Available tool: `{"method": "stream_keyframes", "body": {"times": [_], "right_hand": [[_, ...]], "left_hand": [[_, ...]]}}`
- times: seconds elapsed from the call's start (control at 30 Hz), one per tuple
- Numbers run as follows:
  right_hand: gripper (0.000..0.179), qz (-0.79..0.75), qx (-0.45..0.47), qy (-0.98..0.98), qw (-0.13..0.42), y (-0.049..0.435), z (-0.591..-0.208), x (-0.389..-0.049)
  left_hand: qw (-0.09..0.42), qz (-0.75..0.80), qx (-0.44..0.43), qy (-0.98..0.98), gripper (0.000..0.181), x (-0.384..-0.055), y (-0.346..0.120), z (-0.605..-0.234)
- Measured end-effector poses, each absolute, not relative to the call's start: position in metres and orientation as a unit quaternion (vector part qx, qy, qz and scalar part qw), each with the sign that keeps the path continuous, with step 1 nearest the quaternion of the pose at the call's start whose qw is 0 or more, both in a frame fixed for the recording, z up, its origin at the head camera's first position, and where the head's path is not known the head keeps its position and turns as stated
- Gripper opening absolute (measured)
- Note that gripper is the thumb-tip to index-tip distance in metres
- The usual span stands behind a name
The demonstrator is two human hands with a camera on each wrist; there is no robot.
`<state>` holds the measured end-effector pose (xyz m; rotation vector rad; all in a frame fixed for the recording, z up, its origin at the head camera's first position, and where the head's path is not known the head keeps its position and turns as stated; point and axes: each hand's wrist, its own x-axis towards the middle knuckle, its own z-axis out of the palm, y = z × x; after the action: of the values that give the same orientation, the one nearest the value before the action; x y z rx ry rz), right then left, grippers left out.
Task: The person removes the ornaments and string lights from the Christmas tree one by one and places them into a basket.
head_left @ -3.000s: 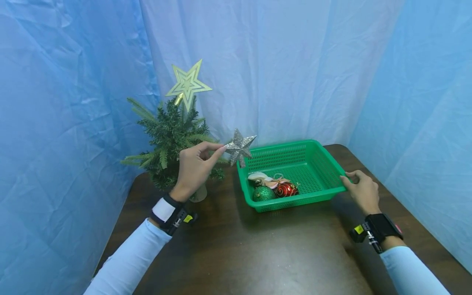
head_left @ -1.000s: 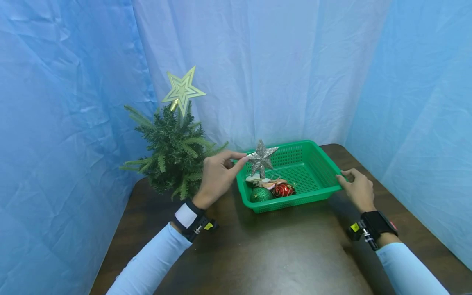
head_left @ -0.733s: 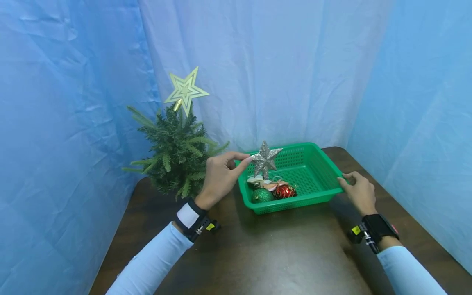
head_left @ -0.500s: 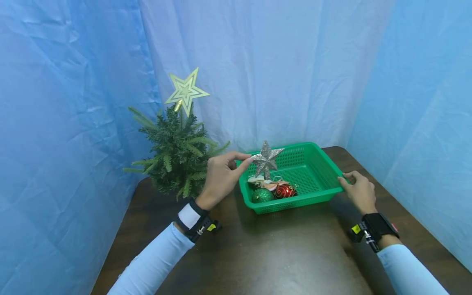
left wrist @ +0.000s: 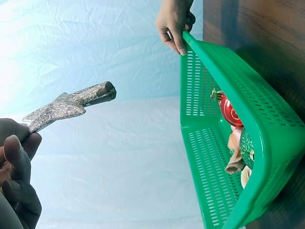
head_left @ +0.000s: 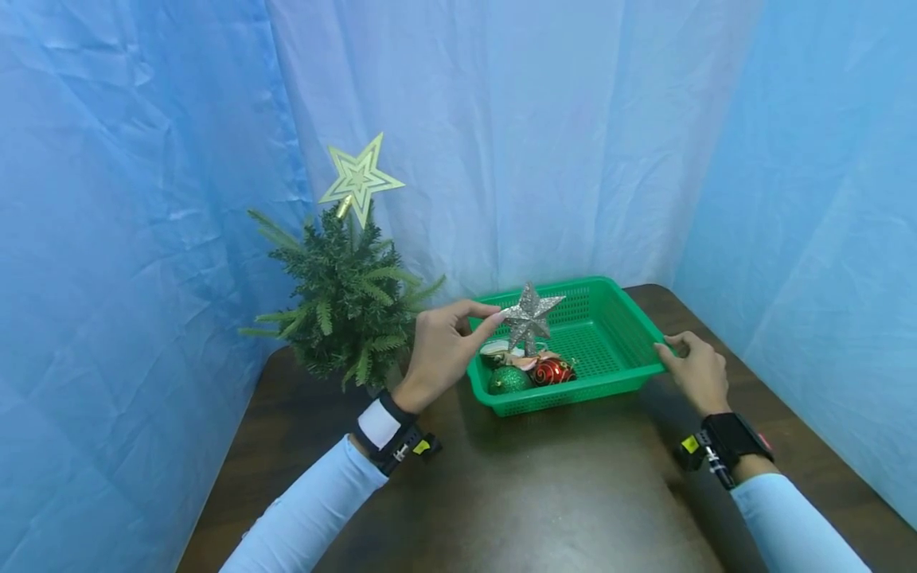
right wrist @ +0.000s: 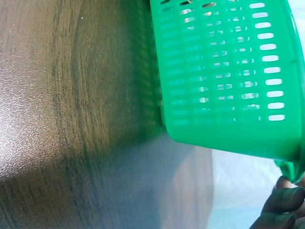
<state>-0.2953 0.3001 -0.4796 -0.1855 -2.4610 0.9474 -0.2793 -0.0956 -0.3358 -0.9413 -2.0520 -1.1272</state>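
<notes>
My left hand [head_left: 446, 344] pinches one point of a silver glitter star tree topper [head_left: 528, 315] between thumb and forefinger. The star hangs over the left part of a green plastic basket [head_left: 609, 387], and its hollow stem [left wrist: 97, 94] shows in the left wrist view. With thumb and fingers my right hand [head_left: 696, 371] grips the basket's right rim; the right wrist view catches only its fingers [right wrist: 285, 202] at the rim. Inside the basket, below the star, lie a green glitter ball [head_left: 509, 380], a red ball with gold swirls [head_left: 553, 370] and some pale and peach-coloured ornaments [head_left: 497, 348].
A small artificial Christmas tree [head_left: 344, 294] stands on the left of the dark wooden table [head_left: 501, 493]. On its top sits a gold star [head_left: 360, 177], tilted. Blue and pale cloth curtains [head_left: 544, 143] close off the back and sides.
My left hand has carried the silver star rightward from near the tree, and slightly lower, to over the basket. My right hand keeps its grip on the rim.
</notes>
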Motion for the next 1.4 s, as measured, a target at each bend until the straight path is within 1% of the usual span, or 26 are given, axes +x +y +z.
{"method": "stream_keyframes", "body": {"times": [0.2, 0.53, 0.9, 1.2, 1.4], "right_hand": [[0.042, 0.347, -0.074, -0.903, 0.24, 0.301, -0.478, -0.297], [0.041, 0.344, -0.068, -0.903, 0.248, 0.301, -0.482, -0.297], [0.04, 0.343, -0.056, -0.903, 0.252, 0.299, -0.481, -0.293], [0.039, 0.34, -0.093, -0.899, 0.26, 0.285, -0.48, -0.251], [0.038, 0.333, -0.118, -0.895, 0.271, 0.276, -0.475, -0.224]], "left_hand": [[0.303, -0.425, -0.358, -0.774, 0.015, -0.276, -0.092, -0.334], [0.291, -0.428, -0.36, -0.776, 0.015, -0.271, -0.087, -0.337], [0.302, -0.42, -0.361, -0.776, 0.015, -0.265, -0.087, -0.335], [0.265, -0.44, -0.387, -0.766, 0.015, -0.26, -0.088, -0.342], [0.247, -0.451, -0.413, -0.751, 0.016, -0.25, -0.089, -0.336]]}}
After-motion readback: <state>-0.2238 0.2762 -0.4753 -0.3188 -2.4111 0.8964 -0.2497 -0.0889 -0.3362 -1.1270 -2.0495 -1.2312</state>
